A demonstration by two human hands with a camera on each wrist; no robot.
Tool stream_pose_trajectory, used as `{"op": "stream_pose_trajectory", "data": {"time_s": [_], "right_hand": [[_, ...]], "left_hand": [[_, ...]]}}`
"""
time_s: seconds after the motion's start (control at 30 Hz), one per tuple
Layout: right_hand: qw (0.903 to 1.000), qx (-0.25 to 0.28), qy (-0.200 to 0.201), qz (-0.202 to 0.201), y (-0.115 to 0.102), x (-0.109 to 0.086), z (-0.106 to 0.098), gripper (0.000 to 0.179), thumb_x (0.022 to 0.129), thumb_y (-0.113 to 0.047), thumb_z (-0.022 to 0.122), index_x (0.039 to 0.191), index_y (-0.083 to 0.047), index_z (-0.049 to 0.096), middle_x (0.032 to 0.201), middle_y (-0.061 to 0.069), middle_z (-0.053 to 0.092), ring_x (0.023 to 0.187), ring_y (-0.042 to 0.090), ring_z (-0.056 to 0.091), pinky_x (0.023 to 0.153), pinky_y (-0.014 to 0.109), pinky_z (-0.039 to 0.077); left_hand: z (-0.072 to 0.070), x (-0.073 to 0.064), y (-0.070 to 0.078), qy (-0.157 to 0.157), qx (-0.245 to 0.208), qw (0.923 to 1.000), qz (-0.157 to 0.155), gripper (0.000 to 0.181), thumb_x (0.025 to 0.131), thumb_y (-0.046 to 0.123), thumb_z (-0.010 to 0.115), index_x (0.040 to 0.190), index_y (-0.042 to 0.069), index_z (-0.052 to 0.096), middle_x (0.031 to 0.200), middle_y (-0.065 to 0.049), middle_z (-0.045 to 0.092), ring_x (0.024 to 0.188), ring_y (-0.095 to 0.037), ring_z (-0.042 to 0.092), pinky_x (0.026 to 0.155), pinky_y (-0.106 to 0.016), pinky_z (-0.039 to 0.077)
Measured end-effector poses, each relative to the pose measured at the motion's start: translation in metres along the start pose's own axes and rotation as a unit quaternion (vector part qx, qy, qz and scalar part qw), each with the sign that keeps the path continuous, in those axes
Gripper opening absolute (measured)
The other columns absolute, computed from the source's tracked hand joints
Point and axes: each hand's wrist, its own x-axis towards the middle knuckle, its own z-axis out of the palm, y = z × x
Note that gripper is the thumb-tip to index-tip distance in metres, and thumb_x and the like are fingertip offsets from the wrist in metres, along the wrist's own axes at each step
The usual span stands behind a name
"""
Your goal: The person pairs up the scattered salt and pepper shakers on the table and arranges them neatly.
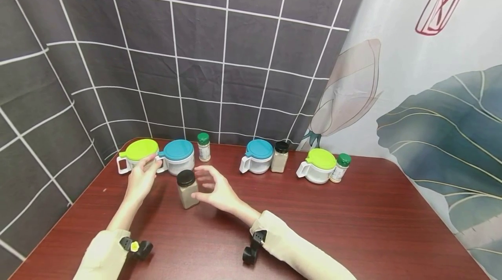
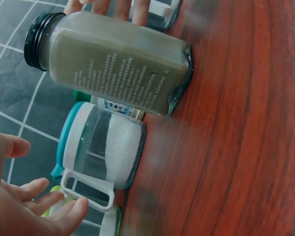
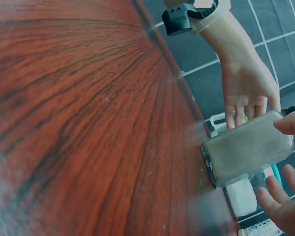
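Observation:
A clear spice jar with a black lid and grey-beige powder [image 1: 188, 193] is in front of the back row, in the middle left. My right hand [image 1: 219, 192] is around it, thumb and fingers spread; in the right wrist view the thumb [image 3: 291, 123] overlaps the jar near its lid, but contact is unclear. My left hand [image 1: 142, 180] reaches toward the blue-lidded seasoning pot [image 1: 178, 158] and the lime-lidded pot [image 1: 142, 150]. In the left wrist view its loosely bent fingers [image 2: 44, 199] are beside the blue-lidded pot's white handle [image 2: 88, 191], holding nothing.
Along the back stand a green-capped shaker [image 1: 204, 147], another blue-lidded pot [image 1: 259, 156], a black-lidded jar [image 1: 279, 158], a lime-lidded pot [image 1: 318, 166] and a second green-capped shaker [image 1: 340, 168]. The reddish-brown table [image 1: 353, 227] meets a grey tile-patterned backdrop [image 1: 204, 71].

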Motion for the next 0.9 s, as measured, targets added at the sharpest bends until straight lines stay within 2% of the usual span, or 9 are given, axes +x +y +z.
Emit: {"op": "stream_pose_trajectory", "data": {"time_s": [0.1, 0.2, 0.27, 0.5, 0.67, 0.9], "right_hand": [[1.0, 0.002, -0.002, 0.002, -0.001, 0.0, 0.001, 0.058, 0.079, 0.002, 0.071, 0.131, 0.002, 0.046, 0.129, 0.022, 0.057, 0.118, 0.037, 0.057, 0.1, 0.042, 0.048], [1.0, 0.004, -0.004, 0.002, 0.0, 0.001, 0.002, 0.058, 0.079, 0.002, 0.071, 0.131, 0.001, 0.047, 0.129, 0.022, 0.057, 0.118, 0.037, 0.057, 0.1, 0.046, 0.047], [1.0, 0.005, -0.005, 0.003, 0.0, 0.001, 0.003, 0.058, 0.079, 0.003, 0.071, 0.131, 0.001, 0.047, 0.129, 0.022, 0.057, 0.118, 0.037, 0.057, 0.1, 0.047, 0.047], [1.0, -0.004, 0.005, -0.001, 0.036, 0.013, 0.011, 0.06, 0.078, 0.0, 0.074, 0.131, -0.007, 0.049, 0.129, 0.015, 0.058, 0.115, 0.031, 0.06, 0.098, 0.034, 0.049], [0.9998, -0.015, 0.005, -0.011, 0.038, 0.014, 0.011, 0.058, 0.077, -0.001, 0.074, 0.13, -0.006, 0.049, 0.126, 0.017, 0.058, 0.114, 0.033, 0.06, 0.097, 0.035, 0.05], [0.9998, -0.018, 0.001, -0.007, 0.041, 0.016, 0.013, 0.058, 0.077, 0.002, 0.074, 0.13, -0.004, 0.049, 0.125, 0.018, 0.059, 0.113, 0.033, 0.061, 0.097, 0.038, 0.05]], "left_hand": [[0.0, 0.001, -0.002, -0.003, 0.001, 1.0, 0.0, 0.057, 0.1, 0.033, 0.042, 0.147, 0.003, 0.034, 0.147, -0.022, 0.041, 0.128, -0.037, 0.05, 0.096, -0.034, 0.046], [0.001, 0.002, -0.003, -0.005, -0.003, 1.0, 0.0, 0.057, 0.1, 0.031, 0.044, 0.148, 0.003, 0.032, 0.148, -0.023, 0.039, 0.133, -0.037, 0.044, 0.109, -0.049, 0.035], [0.002, 0.003, -0.003, -0.007, -0.002, 1.0, 0.0, 0.057, 0.1, 0.03, 0.045, 0.148, 0.003, 0.032, 0.147, -0.024, 0.04, 0.135, -0.037, 0.041, 0.111, -0.051, 0.031], [0.003, 0.002, -0.002, -0.003, 0.009, 1.0, 0.002, 0.057, 0.099, 0.03, 0.047, 0.147, 0.002, 0.034, 0.143, -0.026, 0.044, 0.135, -0.038, 0.042, 0.112, -0.051, 0.029], [0.001, 0.0, -0.001, -0.009, 0.029, 0.9995, 0.009, 0.056, 0.099, 0.029, 0.048, 0.146, 0.001, 0.036, 0.145, -0.026, 0.041, 0.138, -0.038, 0.036, 0.115, -0.051, 0.023], [0.001, -0.001, -0.001, -0.023, 0.044, 0.9987, 0.011, 0.056, 0.099, 0.03, 0.046, 0.146, 0.0, 0.034, 0.147, -0.027, 0.038, 0.139, -0.039, 0.034, 0.115, -0.052, 0.022]]}}
